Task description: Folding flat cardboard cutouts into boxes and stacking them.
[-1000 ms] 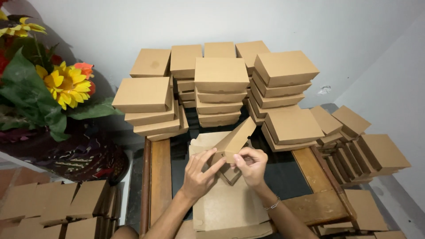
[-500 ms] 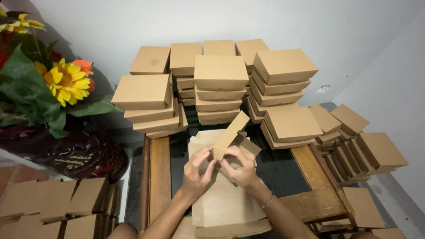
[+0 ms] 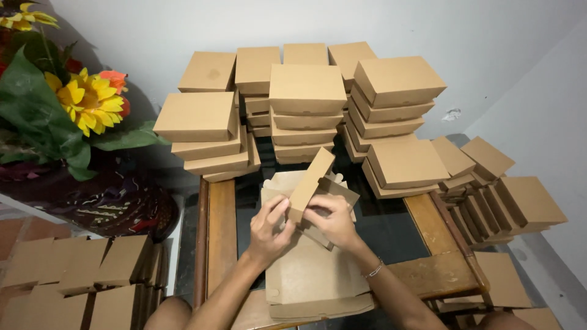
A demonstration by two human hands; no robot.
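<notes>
Over the desk (image 3: 221, 232), the left hand (image 3: 269, 229) and right hand (image 3: 333, 221) both grasp a half-folded brown cardboard box (image 3: 310, 180), raised above a pile of flat blanks (image 3: 312, 281). The fingers cover its lower folds. Finished boxes (image 3: 306, 91) stack behind, hiding the desk's far edge; sunflowers (image 3: 88, 101) are cut off at left.

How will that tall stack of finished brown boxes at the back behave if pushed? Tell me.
The middle stack of boxes looks light, being thin cardboard, so it would likely slide easily. Its layers sit slightly offset, so a high push may topple the top ones. Neighbouring stacks stand close and might brace it.
</notes>
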